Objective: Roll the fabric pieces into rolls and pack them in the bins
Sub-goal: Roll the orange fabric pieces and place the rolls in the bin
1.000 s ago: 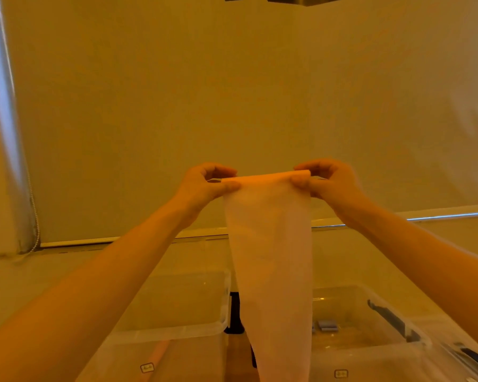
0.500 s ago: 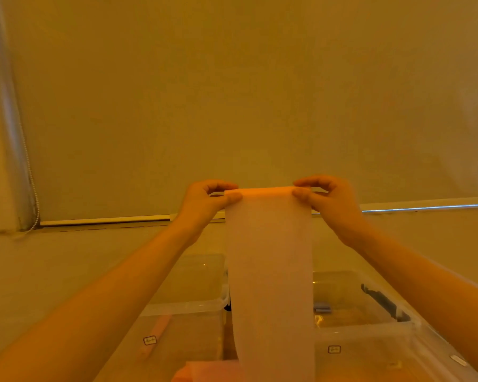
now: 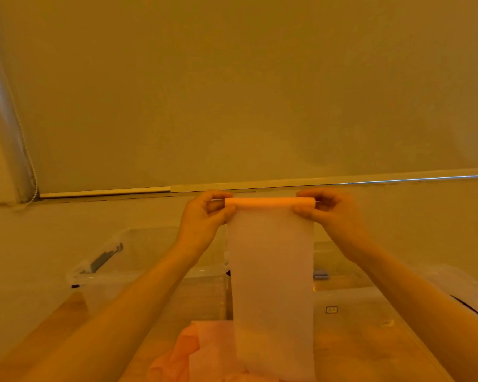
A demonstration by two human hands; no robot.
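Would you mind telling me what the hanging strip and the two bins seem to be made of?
The hanging strip: thin, pale, matte fabric, possibly non-woven; it drapes limply and rolls tightly at the top.

The left bin and right bin: clear, glossy rigid plastic, probably; the surface behind shows through the walls, and the rims catch light.

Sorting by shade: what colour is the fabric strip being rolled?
Pale pink fabric strip, orange-tinted under warm light; head view.

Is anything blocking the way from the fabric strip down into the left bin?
Nothing visible does. Both hands hold the fabric strip above the open left bin, which has no lid on it.
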